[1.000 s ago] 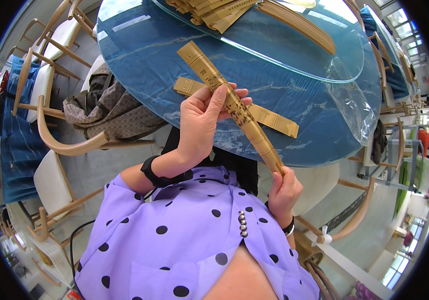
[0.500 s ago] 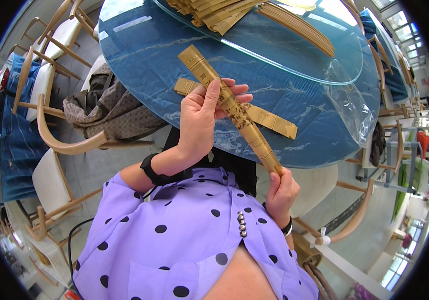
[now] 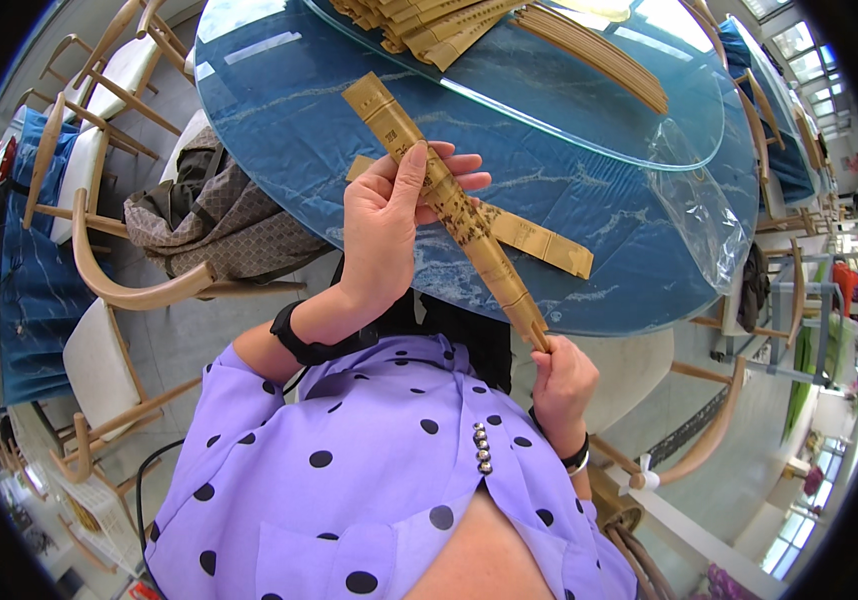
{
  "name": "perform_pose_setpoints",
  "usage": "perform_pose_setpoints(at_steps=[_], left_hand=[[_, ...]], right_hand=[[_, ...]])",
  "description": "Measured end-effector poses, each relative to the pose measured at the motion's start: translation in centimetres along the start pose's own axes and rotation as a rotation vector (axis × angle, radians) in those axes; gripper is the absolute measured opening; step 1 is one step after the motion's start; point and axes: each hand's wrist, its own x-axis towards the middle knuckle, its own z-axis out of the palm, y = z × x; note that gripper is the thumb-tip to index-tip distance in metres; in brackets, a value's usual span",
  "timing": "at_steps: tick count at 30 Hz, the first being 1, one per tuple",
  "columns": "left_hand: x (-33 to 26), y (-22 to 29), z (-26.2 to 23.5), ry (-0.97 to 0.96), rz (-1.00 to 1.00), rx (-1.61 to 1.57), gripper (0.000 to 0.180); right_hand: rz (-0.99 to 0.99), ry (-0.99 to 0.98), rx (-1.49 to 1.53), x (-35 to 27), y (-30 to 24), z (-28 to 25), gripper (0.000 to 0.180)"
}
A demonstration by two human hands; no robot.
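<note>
A long gold-brown paper sleeve (image 3: 469, 215) with dark printed marks slants across in front of me, held above the table edge. My left hand (image 3: 399, 200) grips its upper half, thumb on top and the other fingers partly extended behind. At its lower end, my right hand (image 3: 562, 385) pinches it between thumb and curled fingers; that end looks open or notched, and what lies in the fingers is partly hidden. Beneath it on the table, a second gold-brown sleeve (image 3: 544, 245) lies crosswise, its middle covered by the held one and my left hand.
The round table (image 3: 279, 110) has a blue cloth under glass. On its raised glass turntable (image 3: 509, 115) lie a pile of brown sleeves (image 3: 429, 30) and a neat stack of thin brown strips (image 3: 599, 55). A clear plastic bag (image 3: 699, 215) hangs toward the right edge. A bag (image 3: 219, 215) sits on a chair at left.
The held sleeve and my left hand have shifted slightly up and left. My right hand has moved a little down the sleeve's end, where a notch or opening now shows.
</note>
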Motion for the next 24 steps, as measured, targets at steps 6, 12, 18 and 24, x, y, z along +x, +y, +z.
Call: perform_pose_setpoints(at_steps=[6,12,18,24], left_hand=[[-0.1,-0.2,-0.2,-0.003,-0.017,-0.026,0.04],[0.4,0.1,-0.4,-0.019,0.018,-0.032,0.042],[-0.4,-0.3,0.2,-0.02,0.043,0.029,0.041],[-0.2,-0.1,0.3,-0.017,-0.014,-0.044,0.04]], right_hand=[[0.032,0.013,-0.026,0.0,-0.1,0.4,0.016],[0.01,0.008,-0.024,0.0,-0.2,0.2,0.018],[0.012,0.016,-0.052,-0.1,-0.1,0.5,0.02],[0.022,0.001,-0.036,-0.3,-0.1,0.6,0.022]])
